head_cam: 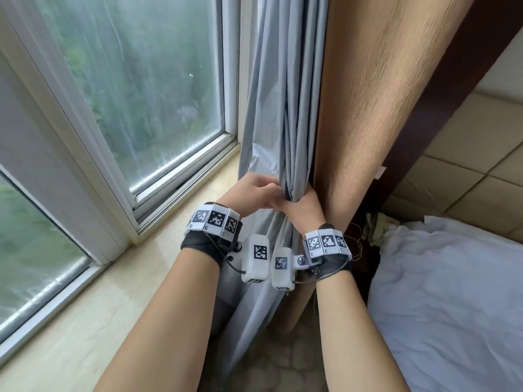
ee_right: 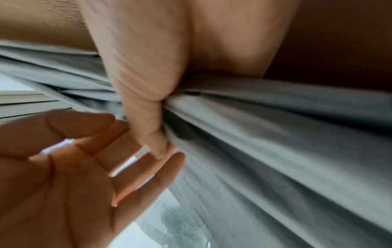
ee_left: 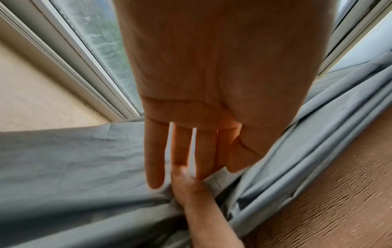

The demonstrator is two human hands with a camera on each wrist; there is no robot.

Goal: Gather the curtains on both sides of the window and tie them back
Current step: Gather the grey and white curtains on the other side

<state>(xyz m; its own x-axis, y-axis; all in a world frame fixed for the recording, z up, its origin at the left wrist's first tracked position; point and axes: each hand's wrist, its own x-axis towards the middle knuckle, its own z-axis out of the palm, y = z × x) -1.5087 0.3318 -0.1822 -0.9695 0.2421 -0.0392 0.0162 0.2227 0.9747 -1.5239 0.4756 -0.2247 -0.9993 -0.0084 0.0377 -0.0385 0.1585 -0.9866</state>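
The right-side curtain hangs beside the window, its grey lining (head_cam: 278,108) toward the glass and its brown face (head_cam: 368,94) toward the room. My right hand (head_cam: 305,206) grips the bunched grey folds (ee_right: 275,134) at sill height, thumb (ee_right: 152,127) in front and fingers hidden behind the cloth. My left hand (head_cam: 259,190) is just left of it, fingers straight and spread (ee_left: 197,167), their tips touching the grey cloth (ee_left: 63,167) and my right thumb (ee_left: 191,193). It holds nothing. No tie-back shows in any view.
The window (head_cam: 141,80) and its white frame fill the left, with a pale stone sill (head_cam: 85,306) under my left forearm. A bed with a white sheet (head_cam: 452,292) lies at the right. A dark wooden post (head_cam: 441,114) stands behind the curtain.
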